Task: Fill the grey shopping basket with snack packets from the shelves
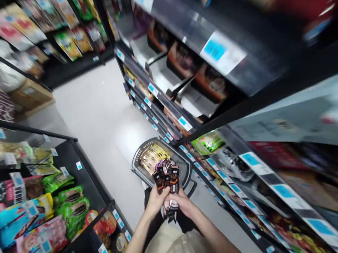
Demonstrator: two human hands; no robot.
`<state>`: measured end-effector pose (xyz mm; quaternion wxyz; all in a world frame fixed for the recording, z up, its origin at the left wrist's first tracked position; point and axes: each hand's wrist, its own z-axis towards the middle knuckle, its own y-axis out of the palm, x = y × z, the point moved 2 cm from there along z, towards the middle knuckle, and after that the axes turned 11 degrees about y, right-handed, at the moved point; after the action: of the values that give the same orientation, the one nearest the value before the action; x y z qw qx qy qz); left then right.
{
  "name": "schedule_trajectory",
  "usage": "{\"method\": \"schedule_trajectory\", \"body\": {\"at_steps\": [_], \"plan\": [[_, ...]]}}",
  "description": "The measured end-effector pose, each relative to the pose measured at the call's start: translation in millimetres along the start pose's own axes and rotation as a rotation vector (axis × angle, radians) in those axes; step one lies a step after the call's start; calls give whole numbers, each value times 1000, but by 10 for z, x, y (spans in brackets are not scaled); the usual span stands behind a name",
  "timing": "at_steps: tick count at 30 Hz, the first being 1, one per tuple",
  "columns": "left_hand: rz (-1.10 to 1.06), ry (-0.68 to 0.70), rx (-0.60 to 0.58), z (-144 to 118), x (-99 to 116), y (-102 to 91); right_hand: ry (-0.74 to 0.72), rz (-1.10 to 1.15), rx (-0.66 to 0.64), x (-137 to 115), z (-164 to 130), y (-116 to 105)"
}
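In the head view, both my hands meet low in front of my body, wrapped around a bunch of dark snack packets (167, 180) with orange marks. My left hand (158, 200) grips the bunch from the left, thumb across it. From the right, my right hand (181, 202) closes on the same bunch. Some packets poke out below the hands. Just beyond them, a dark shopping basket (181, 163) sits low, partly hidden by the packets. Inside it lie yellow-wrapped packs (151, 157). The print on the packets is too small to read.
A tall shelf with blue price tags (184, 122) runs close along my right. On the left, another shelf carries bagged snacks (72, 207). Pale floor (90, 101) lies between them. A cardboard box (29, 96) and a back shelf (78, 68) stand farther off.
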<state>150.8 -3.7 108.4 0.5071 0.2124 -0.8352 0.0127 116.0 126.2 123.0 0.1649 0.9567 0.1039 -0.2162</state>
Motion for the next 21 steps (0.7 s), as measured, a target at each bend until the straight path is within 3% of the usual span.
{"method": "schedule_trajectory", "body": {"at_steps": [6, 11, 14, 16, 18, 21], "plan": [[-38, 99, 166, -956, 757, 232, -52, 108, -33, -24, -1081, 60], [-120, 94, 247, -1490, 899, 483, -112, 151, 70, -6, -1667, 30], [-142, 91, 211, -1566, 912, 526, -171, 160, 142, 59, -1801, 83], [-153, 95, 170, -1518, 1026, 454, -224, 227, 199, 86, -1813, 174], [-185, 110, 121, -1415, 1257, 294, -267, 321, 285, 70, -1813, 301], [-229, 110, 77, -1204, 1718, -116, -290, 398, 428, -54, -1831, 544]]}}
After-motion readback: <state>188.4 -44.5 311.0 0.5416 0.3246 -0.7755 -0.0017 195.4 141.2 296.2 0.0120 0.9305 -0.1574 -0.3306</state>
